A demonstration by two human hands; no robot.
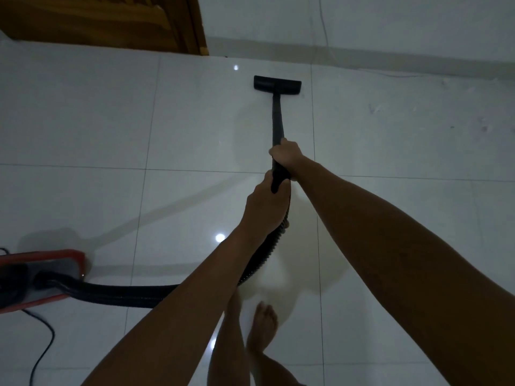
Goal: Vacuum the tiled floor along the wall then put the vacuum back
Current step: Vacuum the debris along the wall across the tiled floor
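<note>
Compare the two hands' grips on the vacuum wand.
The right hand grips higher up the wand, nearer the floor head; the left hand holds the lower end, where the ribbed hose joins. The right arm reaches further forward than the left. Both are closed around the vacuum.

The room is dim and grey-blue, and my arms read as dark shapes with little detail. The glossy tiled floor (pixel 195 121) throws back small bright glints from lights overhead, one near my left forearm and one far by the floor head (pixel 277 84). Soft shadows fan left across the tiles. The wide lens bends the tile lines at the edges, and the picture is slightly soft and grainy.
</note>
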